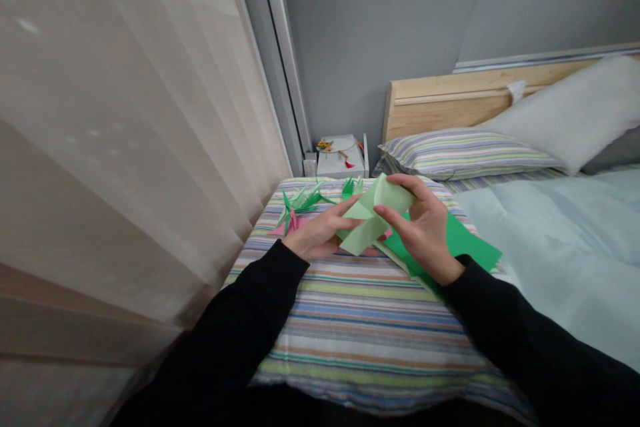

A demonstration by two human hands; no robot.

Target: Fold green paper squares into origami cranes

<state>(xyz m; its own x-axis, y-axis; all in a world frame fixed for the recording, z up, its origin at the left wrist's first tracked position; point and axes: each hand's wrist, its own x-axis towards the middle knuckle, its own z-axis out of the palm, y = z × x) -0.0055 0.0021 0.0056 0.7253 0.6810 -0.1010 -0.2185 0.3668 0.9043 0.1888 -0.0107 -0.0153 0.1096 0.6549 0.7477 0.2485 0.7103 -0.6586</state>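
A partly folded sheet of light green origami paper (369, 230) is held up above the striped cloth, its flaps spread apart. My left hand (327, 230) grips its left side, with fingers reaching in under a flap. My right hand (420, 220) pinches the right side between thumb and forefinger. Below and to the right lies darker green paper (465, 243), partly covered by my right hand and wrist. Folded green paper pieces (303, 200) lie left of my hands, next to pink folded paper (295, 223). Another green folded piece (350, 187) sits just behind the held paper.
Striped cloth (370, 327) covers the surface under my hands. A pale curtain (150, 113) hangs at the left. A white nightstand (337, 163) with small items stands against the grey wall. To the right are a pale blue quilt (560, 233), a striped pillow (470, 152) and a wooden headboard (445, 107).
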